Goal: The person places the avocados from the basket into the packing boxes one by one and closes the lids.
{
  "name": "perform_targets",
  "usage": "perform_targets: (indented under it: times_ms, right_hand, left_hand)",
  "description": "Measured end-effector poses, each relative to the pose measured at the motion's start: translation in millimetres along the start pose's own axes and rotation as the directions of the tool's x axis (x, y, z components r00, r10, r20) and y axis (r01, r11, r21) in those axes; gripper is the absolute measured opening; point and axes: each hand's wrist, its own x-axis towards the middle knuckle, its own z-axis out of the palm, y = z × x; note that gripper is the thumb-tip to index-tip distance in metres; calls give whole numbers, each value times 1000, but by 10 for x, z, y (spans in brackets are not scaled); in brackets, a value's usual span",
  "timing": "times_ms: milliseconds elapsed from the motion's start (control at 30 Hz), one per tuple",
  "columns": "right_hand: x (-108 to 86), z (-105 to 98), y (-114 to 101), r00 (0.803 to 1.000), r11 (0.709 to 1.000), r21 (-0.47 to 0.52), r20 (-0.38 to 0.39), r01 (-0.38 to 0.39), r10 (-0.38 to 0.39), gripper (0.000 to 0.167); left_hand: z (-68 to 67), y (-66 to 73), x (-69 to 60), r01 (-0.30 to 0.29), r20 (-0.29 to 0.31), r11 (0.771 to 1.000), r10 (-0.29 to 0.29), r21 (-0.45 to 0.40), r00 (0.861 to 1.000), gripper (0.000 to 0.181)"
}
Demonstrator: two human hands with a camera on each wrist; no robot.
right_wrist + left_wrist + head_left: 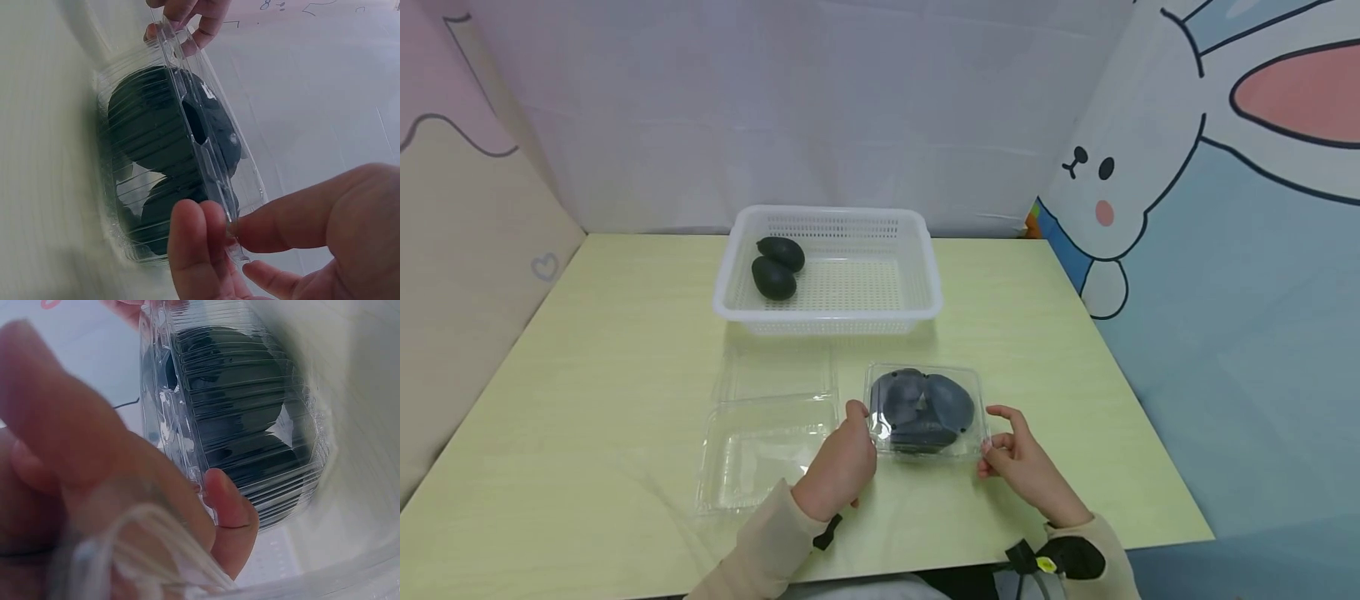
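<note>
A clear plastic clamshell box [976, 382] with its lid down holds several dark avocados [951, 402] at the front middle of the table. At the box's left edge, my left hand [842, 458] pinches the rim between thumb and fingers. My right hand [1030, 471] has the front right corner; its thumb and fingertips pinch the rim in the right wrist view. Ribbed box walls [237, 394] and dark fruit show close up in the left wrist view. Just left of my left hand lies a second clear clamshell box [715, 467], unfolded and without fruit.
A white perforated plastic basket [827, 321] stands behind the boxes, with two dark avocados [775, 279] in its left part. The pale yellow table [587, 400] meets a white backdrop at the back and printed cartoon panels [1210, 333] at both sides.
</note>
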Motion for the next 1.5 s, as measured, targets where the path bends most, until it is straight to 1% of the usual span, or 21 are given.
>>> perform_targets:
  times_ms: [200, 333, 567, 800, 933, 1067, 1200, 1367, 1500]
  right_hand:
    - [4, 3, -11, 1000, 1000, -3, 1, 0, 0, 57]
    - [6, -6, -12, 1000, 1000, -7, 7, 4, -4, 57]
    - [30, -25, -39, 1000, 999, -43, -1, 1, -1, 56]
    - [89, -31, -63, 1000, 997, -72, -5, -6, 6, 57]
    - [149, -53, -68, 1000, 997, -73, 6, 9, -9, 56]
    - [239, -77, -91, 999, 997, -78, 33, 23, -21, 56]
    - [347, -89, -130, 997, 995, -88, 68, 42, -36, 55]
    - [456, -82, -170, 995, 995, -87, 95, 49, -41, 55]
    - [484, -65, -198, 995, 995, -87, 91, 50, -42, 56]
  left_hand:
    - [-4, 5, -8, 4, -9, 1000, -4, 5, 1000, 35]
    - [-9, 11, -11, 8, -3, 1000, -8, -13, 1000, 37]
    - [-19, 13, -7, -2, 7, 1000, 2, -21, 1000, 38]
    - [-24, 32, -7, -5, -3, 1000, 5, -27, 1000, 39]
    - [-23, 58, -13, -11, -10, 1000, 11, -19, 1000, 43]
    - [-25, 70, -14, -30, -14, 999, 30, -14, 999, 49]
    - [-36, 61, -10, -37, -7, 999, 37, -23, 999, 57]
    - [-52, 50, -3, -21, -5, 999, 20, -49, 1000, 64]
    - [-65, 44, 5, -40, -21, 997, 39, -70, 999, 67]
